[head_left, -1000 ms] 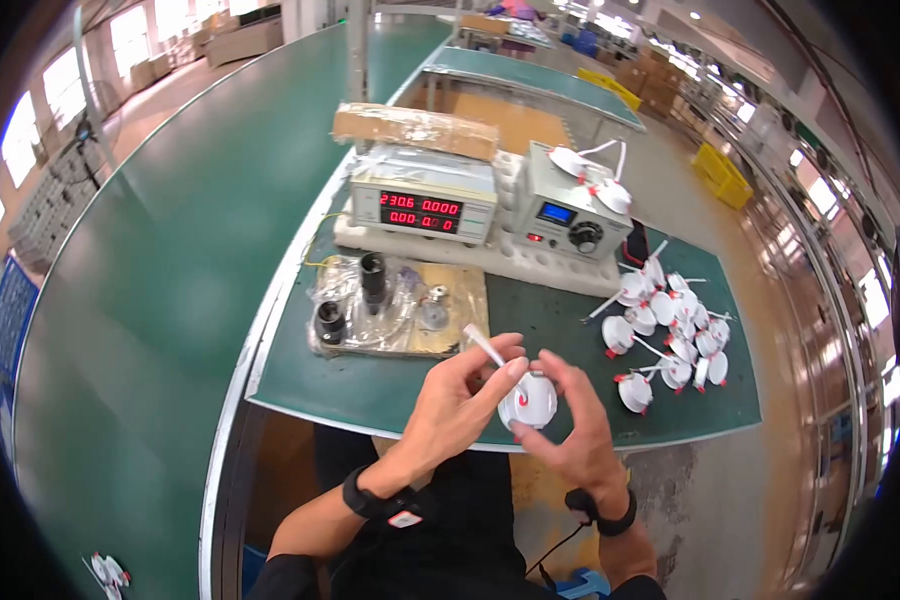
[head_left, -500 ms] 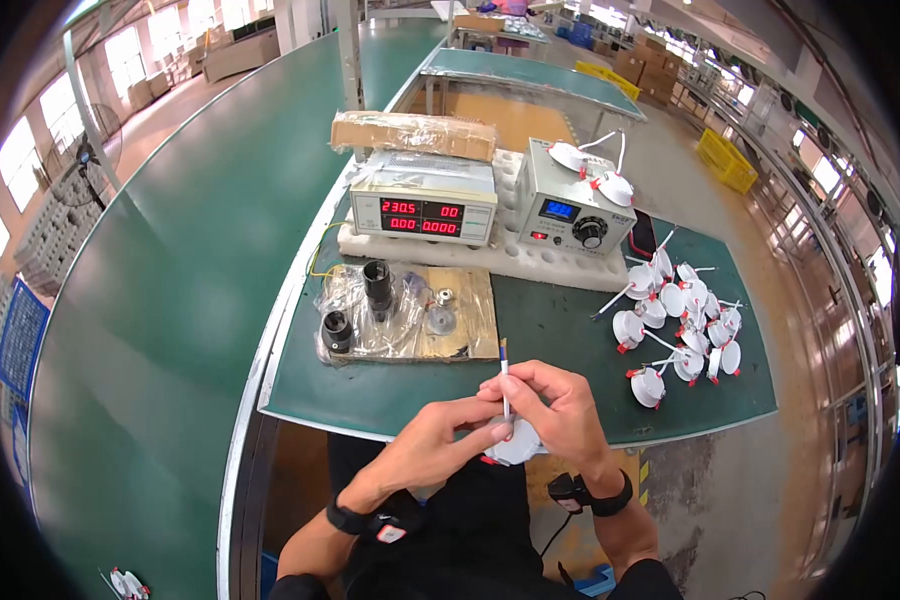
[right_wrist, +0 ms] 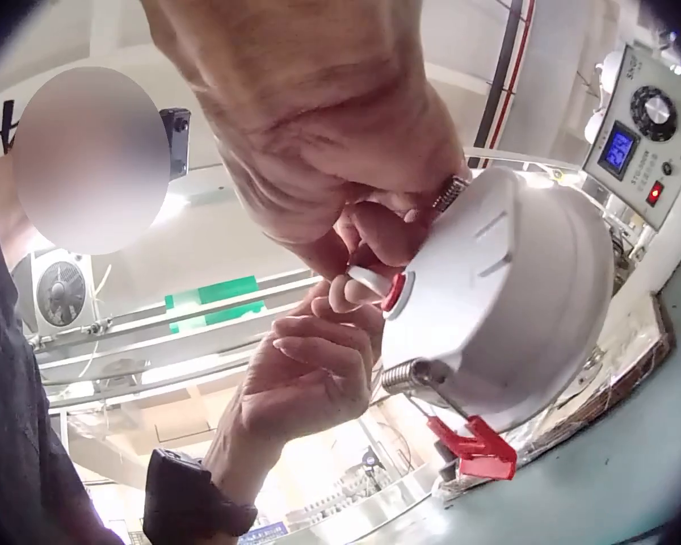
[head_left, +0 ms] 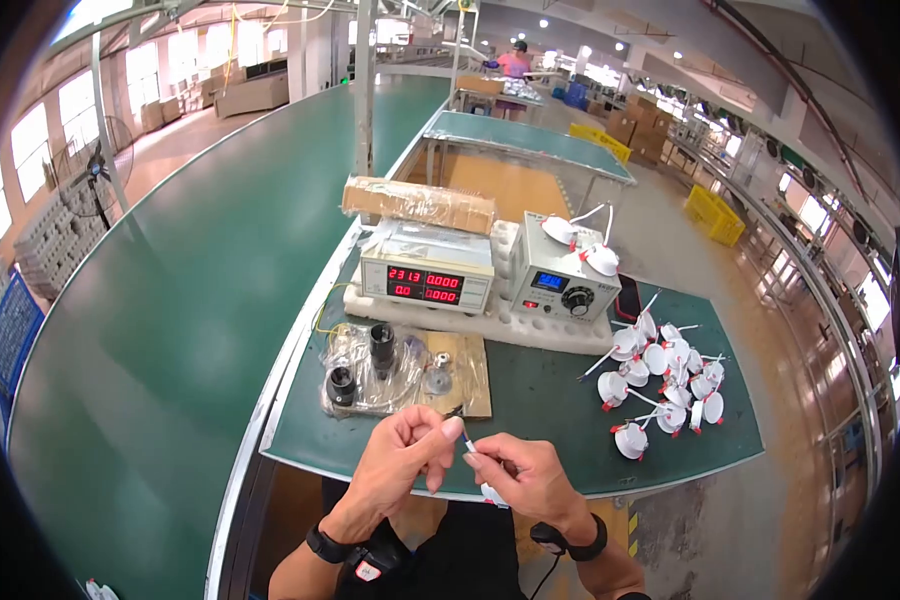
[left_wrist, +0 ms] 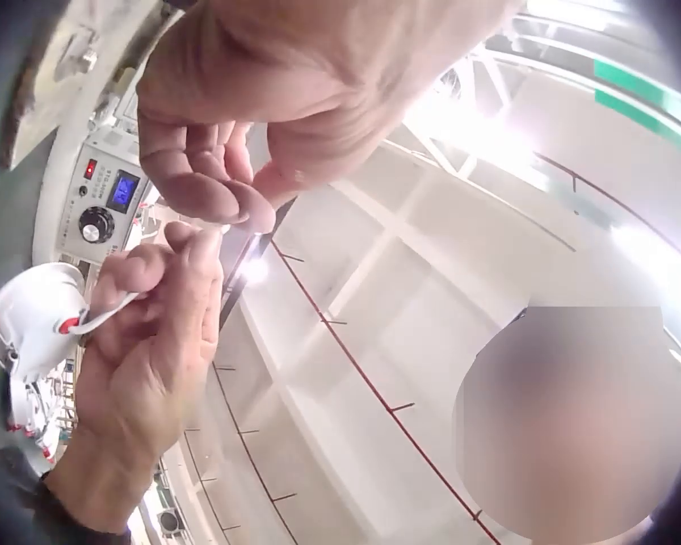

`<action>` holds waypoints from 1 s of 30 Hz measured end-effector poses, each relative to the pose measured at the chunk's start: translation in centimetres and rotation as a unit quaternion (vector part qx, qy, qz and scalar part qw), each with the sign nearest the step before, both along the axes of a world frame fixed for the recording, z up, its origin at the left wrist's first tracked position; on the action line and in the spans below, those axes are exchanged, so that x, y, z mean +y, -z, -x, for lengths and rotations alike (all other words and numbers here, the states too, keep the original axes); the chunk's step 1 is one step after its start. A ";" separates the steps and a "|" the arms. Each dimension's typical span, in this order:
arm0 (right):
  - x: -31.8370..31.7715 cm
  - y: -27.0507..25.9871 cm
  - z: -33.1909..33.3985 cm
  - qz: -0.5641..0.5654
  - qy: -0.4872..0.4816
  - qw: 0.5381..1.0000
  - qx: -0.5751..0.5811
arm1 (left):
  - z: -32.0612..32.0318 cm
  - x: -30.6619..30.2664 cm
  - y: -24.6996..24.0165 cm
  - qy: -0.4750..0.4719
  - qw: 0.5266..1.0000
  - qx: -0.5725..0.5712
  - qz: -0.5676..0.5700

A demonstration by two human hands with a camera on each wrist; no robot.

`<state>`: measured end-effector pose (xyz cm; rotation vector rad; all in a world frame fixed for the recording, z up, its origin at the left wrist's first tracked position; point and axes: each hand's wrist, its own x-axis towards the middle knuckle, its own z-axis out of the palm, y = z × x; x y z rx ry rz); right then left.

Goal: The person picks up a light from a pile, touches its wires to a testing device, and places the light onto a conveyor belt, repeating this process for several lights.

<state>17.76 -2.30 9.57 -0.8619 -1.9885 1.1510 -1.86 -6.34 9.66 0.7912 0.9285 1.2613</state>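
Observation:
In the head view my left hand [head_left: 400,455] pinches the dark wire end of a white cable [head_left: 470,447] between thumb and forefinger. Just right of it, my right hand [head_left: 530,480] pinches the same cable lower down. The cable runs to a round white downlight [right_wrist: 505,301], which hangs under my right hand and is mostly hidden in the head view. A spring clip [right_wrist: 414,375] with a red tip [right_wrist: 482,452] sticks out from its side, and a red grommet [right_wrist: 393,293] rings the cable entry. Both hands are over the table's front edge.
Several white downlights [head_left: 670,375] lie piled on the right of the green table [head_left: 545,400]. A board with black sockets [head_left: 382,345] lies at left. Behind stand a meter with red digits [head_left: 425,283] and a dial box [head_left: 560,275] bearing two more downlights.
Both hands were around the downlight; the right then pinched the upright cable. Now the left has moved up to the wire end, and the downlight hangs lower. The head view has tilted up.

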 end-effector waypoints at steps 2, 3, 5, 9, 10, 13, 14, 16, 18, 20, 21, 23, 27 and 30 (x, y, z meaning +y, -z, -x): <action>-0.2 -0.2 0.1 -0.021 -0.004 1.000 -0.004 | 0.2 -0.1 0.3 0.013 0.999 -0.036 0.007; -0.3 -0.2 0.1 -0.001 -0.007 1.000 -0.001 | 0.3 -0.2 0.3 0.035 0.998 -0.056 0.014; -0.1 -0.2 0.2 -0.020 -0.021 1.000 0.013 | 0.7 -0.5 0.6 0.082 0.988 -0.128 0.037; 0.0 0.0 0.1 -0.028 -0.045 0.998 0.029 | 1.2 -0.6 2.3 0.162 0.939 -0.294 0.074; 0.0 0.1 0.0 -0.010 -0.052 0.998 0.032 | 1.1 -0.7 2.6 0.178 0.925 -0.326 0.080; 0.1 0.2 -0.3 0.026 -0.067 0.997 0.027 | 0.6 -0.6 3.0 0.182 0.923 -0.322 0.102; 0.1 0.0 -0.3 0.024 -0.069 0.997 0.016 | 0.4 -0.4 2.9 0.180 0.931 -0.303 0.099; 0.1 0.0 -0.3 0.126 -0.026 0.992 0.005 | -0.5 0.0 2.2 0.135 0.960 -0.237 0.068; 0.5 0.8 0.0 0.158 -0.019 0.986 0.050 | -1.0 0.5 2.0 0.075 0.984 -0.156 0.030; 0.5 1.3 0.2 0.175 -0.012 0.982 0.074 | -1.2 1.2 3.5 0.027 0.999 -0.021 -0.032; 0.5 1.4 0.2 0.181 -0.005 0.980 0.086 | -1.2 1.3 4.3 0.009 0.999 0.027 -0.044; 0.8 1.1 0.4 0.202 0.018 0.974 0.099 | -1.6 1.1 5.6 -0.024 0.990 0.120 -0.066; 2.0 1.3 1.3 0.228 0.029 0.966 0.119 | -2.0 0.9 5.7 -0.019 0.995 0.069 -0.069; 3.5 2.3 1.9 0.244 0.034 0.960 0.133 | -2.6 0.0 5.5 0.029 0.998 -0.011 -0.056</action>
